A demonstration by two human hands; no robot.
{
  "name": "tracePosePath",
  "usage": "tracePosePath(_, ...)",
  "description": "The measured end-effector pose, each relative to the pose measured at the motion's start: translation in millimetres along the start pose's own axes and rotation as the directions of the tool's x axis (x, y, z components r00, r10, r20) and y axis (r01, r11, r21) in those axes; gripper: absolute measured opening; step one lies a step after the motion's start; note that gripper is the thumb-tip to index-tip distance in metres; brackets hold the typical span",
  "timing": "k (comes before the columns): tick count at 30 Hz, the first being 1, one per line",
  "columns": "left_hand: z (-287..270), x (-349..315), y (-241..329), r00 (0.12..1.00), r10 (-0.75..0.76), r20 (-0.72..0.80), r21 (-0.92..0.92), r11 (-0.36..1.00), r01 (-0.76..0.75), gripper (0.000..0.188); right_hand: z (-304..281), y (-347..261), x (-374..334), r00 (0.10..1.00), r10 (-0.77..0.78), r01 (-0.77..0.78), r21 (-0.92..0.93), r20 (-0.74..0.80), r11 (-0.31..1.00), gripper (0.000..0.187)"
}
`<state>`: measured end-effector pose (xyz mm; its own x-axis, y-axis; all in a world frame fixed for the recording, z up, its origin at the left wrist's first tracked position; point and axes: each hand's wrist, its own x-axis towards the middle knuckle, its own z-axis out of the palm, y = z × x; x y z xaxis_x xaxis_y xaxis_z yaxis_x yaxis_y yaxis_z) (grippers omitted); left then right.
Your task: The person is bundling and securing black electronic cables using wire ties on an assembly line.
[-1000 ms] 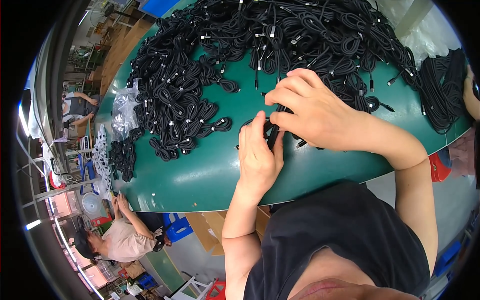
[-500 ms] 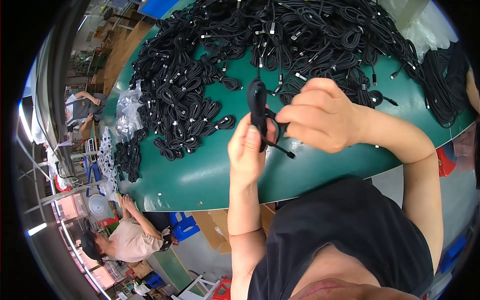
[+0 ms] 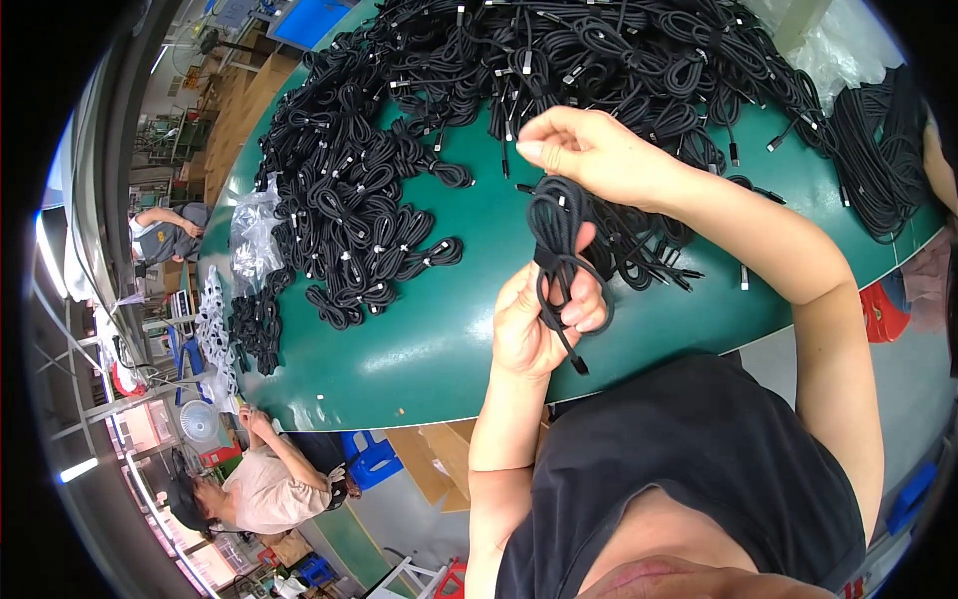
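My left hand grips a coiled black cable over the near part of the table. Its loops stand upward and are gathered by a black band at the middle. One cable end with a dark plug hangs below my fingers. Just above the coil is my right hand, thumb and fingertips drawn together in a pinch. Anything between those fingertips is too small to make out. Another short cable tip points left from the coil's top, under the right hand.
A large heap of coiled black cables spreads over the green table. Loose cables lie behind my hands, and a long hank rests at right. Clear plastic bags sit at left. A co-worker is at the table's left end.
The coil and my left hand have moved right and nearer, and the coil has turned to show its loops. My right hand has moved from beside the band up above the coil.
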<state>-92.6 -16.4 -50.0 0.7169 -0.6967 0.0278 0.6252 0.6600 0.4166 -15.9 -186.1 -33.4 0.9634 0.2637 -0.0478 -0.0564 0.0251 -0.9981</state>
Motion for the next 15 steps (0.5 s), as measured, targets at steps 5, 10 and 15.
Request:
tracePosePath(5, -3, -3, 8, 0.963, 0.183, -0.199, 0.190, 0.971, -0.145, 0.051, 5, -12, -26, 0.732, -0.669, 0.521, -0.526, -0.129, 0.672, 0.013)
tracePosePath(10, 0, 0, 5, 0.948, 0.252, -0.196, 0.406, 0.901, -0.155, 0.033, 23, -15, -51, 0.602, -0.710, 0.693, -0.681, 0.365, 0.237, 0.026)
tracePosePath(15, -6, 1, 7, 0.955, 0.229, -0.186, 0.453, 0.883, -0.124, 0.033, 17, -14, -46, 0.575, -0.703, 0.728, -0.654, 0.418, 0.206, 0.022)
